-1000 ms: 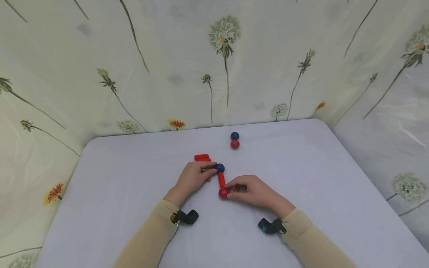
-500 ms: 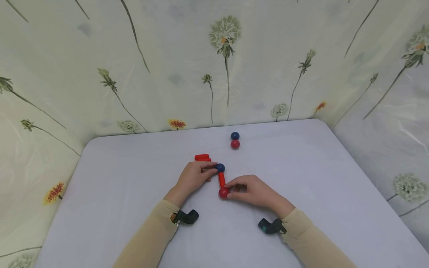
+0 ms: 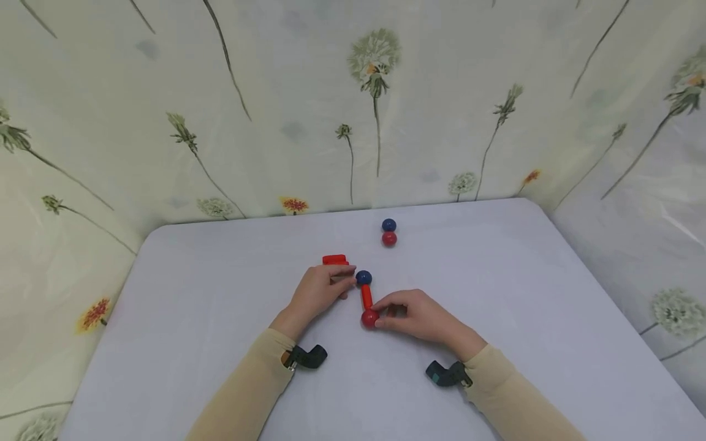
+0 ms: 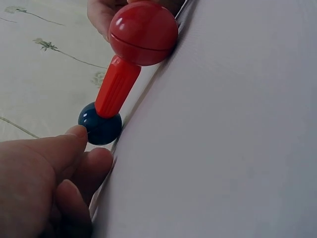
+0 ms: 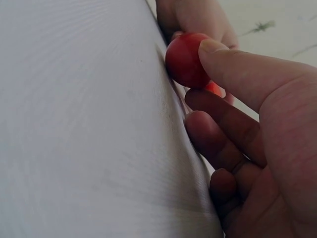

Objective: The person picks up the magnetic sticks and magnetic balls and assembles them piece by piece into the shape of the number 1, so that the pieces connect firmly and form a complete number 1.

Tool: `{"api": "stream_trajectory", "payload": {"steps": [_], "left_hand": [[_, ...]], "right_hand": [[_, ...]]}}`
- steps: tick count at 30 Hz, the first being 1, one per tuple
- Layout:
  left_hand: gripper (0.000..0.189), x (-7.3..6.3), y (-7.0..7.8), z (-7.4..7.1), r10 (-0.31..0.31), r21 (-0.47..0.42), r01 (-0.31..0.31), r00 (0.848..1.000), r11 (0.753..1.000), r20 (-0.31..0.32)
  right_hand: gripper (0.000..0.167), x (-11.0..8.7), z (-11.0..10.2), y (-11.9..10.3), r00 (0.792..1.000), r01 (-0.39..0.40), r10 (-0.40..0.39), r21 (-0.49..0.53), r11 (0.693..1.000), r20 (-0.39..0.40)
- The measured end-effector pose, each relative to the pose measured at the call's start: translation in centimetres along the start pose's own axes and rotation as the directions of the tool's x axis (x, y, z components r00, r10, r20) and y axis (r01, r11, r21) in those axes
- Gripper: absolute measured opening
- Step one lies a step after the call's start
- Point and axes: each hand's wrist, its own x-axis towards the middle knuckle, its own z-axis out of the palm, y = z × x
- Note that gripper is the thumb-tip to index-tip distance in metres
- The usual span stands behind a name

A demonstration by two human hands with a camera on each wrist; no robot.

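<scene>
A short red rod joins a blue ball at its far end to a red ball at its near end, low over the white table. My right hand pinches the red ball between thumb and finger. Beside the blue ball is my left hand, thumb and fingers parted. In the left wrist view its thumb tip comes right at the edge of the blue ball, which shows almost whole. The right wrist view has the thumb on the red ball, which hides most of the rod.
Beyond the left hand lie red rods, side by side and partly covered by its fingers. Farther back, a second blue ball touches a second red ball. A flower-patterned curtain hangs behind the white table.
The left fingertips have drawn slightly left off the blue ball, which they overlapped before. The right hand keeps its hold on the red ball. The head view has shifted slightly.
</scene>
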Motion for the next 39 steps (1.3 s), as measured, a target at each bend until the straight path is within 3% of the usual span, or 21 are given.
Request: {"api": "stream_trajectory", "payload": {"steps": [15,22,39], "left_hand": [[0.026,0.1,-1.5,-1.8,-0.014,0.006,0.015,0.984,1.0,-0.176],[0.024,0.3,-1.7,-2.1,0.024,0.106,0.001,0.972,0.994,-0.235],[0.027,0.7,-2.0,-2.1,0.016,0.208,0.029,0.977,0.978,-0.211]], "right_hand": [[0.029,0.0,0.1,0.0,0.999,-0.024,0.024,-0.001,1.0,-0.022],[0.029,0.0,0.2,0.2,0.999,-0.027,0.026,-0.003,1.0,-0.03],[0.03,0.0,0.1,0.0,0.999,-0.044,0.043,-0.008,0.999,-0.028]]}}
